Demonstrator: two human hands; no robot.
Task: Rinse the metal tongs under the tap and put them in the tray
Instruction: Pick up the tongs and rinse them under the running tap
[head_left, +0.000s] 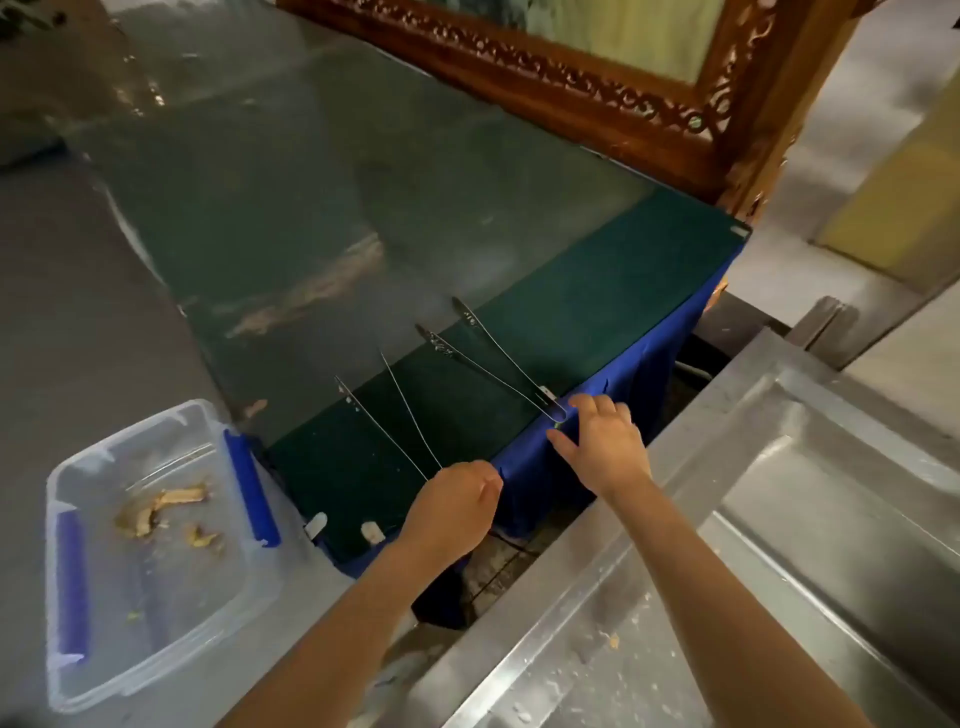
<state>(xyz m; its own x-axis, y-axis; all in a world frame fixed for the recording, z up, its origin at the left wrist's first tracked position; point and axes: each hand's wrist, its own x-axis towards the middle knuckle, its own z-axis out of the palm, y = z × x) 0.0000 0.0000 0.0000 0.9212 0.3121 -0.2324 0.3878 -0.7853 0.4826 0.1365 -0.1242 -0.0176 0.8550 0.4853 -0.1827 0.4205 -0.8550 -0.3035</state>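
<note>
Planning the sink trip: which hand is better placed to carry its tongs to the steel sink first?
Probably the right hand: it touches its tongs at the hinge end, beside the steel sink.

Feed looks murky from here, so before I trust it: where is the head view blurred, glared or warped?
Head view: dim and soft overall; hazy glare on the glass tabletop beyond the two tongs; wide-angle bending at the steel counter edges; left hand and right hand fairly sharp.

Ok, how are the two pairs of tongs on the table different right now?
The left tongs have thin plain arms; the right tongs have broader, patterned tips. The left hand is closed on the left pair's hinge; the right hand, open, only reaches the right pair's. Both are metal, tips pointing away.
</note>
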